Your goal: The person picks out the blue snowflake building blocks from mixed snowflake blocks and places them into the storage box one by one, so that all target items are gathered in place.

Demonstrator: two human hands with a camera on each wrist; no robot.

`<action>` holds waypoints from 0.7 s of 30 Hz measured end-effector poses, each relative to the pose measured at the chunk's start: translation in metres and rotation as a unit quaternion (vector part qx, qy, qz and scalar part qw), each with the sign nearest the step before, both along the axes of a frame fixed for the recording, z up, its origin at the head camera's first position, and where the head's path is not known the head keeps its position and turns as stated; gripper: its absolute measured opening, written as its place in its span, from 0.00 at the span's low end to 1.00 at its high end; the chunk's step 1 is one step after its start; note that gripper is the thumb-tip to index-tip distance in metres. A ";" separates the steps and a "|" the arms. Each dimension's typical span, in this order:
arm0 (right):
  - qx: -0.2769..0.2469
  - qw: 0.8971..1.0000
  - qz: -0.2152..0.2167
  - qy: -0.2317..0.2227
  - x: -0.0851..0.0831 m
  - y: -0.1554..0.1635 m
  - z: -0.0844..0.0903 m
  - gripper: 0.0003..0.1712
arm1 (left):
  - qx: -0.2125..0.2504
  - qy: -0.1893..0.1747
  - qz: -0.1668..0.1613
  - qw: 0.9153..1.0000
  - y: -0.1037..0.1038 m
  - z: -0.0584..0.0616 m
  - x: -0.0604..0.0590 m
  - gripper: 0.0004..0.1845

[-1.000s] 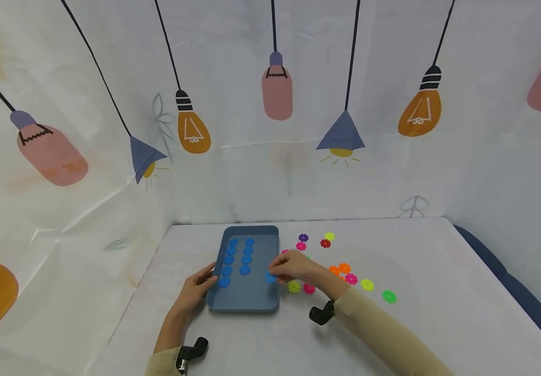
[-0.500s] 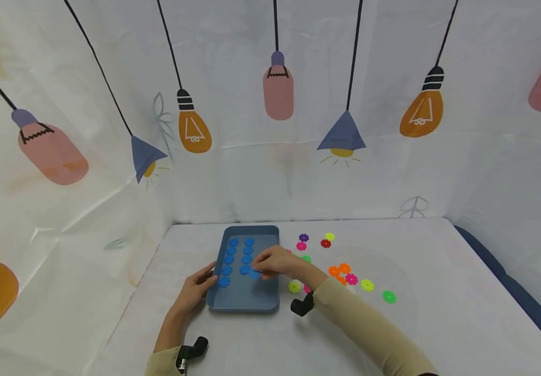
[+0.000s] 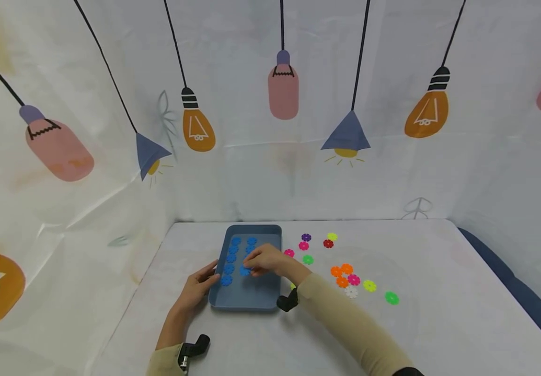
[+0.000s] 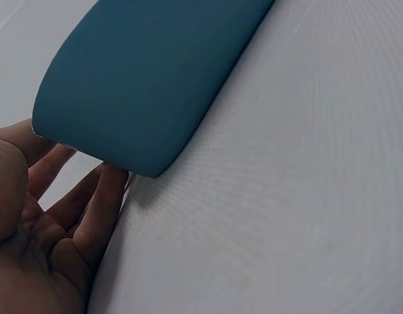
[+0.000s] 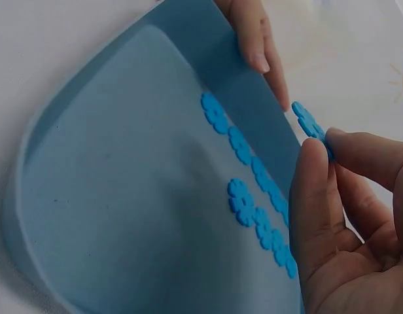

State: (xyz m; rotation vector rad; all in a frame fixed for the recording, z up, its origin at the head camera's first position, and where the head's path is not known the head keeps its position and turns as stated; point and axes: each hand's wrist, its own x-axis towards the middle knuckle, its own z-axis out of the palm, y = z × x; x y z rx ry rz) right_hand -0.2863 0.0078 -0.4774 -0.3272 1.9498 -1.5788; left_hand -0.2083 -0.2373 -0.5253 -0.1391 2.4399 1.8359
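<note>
In the head view, a blue-grey tray (image 3: 257, 298) lies on the white table, with two columns of blue flower-shaped pieces in it. My left hand (image 3: 198, 288) grips the tray's left side; in the right wrist view its thumb (image 5: 252, 51) comes over the rim and a finger lies outside the wall. My right hand (image 3: 271, 259) is above the tray and pinches one blue flower-shaped piece (image 5: 308, 122) between thumb and fingertips, raised over the column pieces (image 5: 241, 201). From the head, that hand hides part of the second column.
Right of the tray lie loose flower-shaped pieces: several pink, orange (image 3: 342, 282), yellow (image 3: 369, 285) and green (image 3: 392, 297), plus a purple (image 3: 306, 237), a red (image 3: 328, 243) and a white one (image 3: 352, 292). A lamp-printed white cloth (image 3: 242, 183) hangs behind the table.
Carrying the blue flower-shaped piece, my right hand has moved left from the tray's right edge to the second column. My left hand keeps its grip on the tray. The head view has shifted slightly.
</note>
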 end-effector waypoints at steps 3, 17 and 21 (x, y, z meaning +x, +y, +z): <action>0.001 1.000 -0.002 -0.003 -0.003 -0.003 -0.003 0.10 | -0.001 0.004 0.007 1.000 -0.004 -0.013 -0.006 0.31; 0.015 1.000 -0.001 -0.016 -0.013 -0.006 -0.018 0.05 | 0.000 0.000 0.016 1.000 -0.004 -0.016 -0.008 0.30; 0.019 1.000 0.002 -0.020 -0.016 -0.006 -0.023 0.05 | 0.002 -0.002 0.017 1.000 -0.005 -0.017 -0.008 0.30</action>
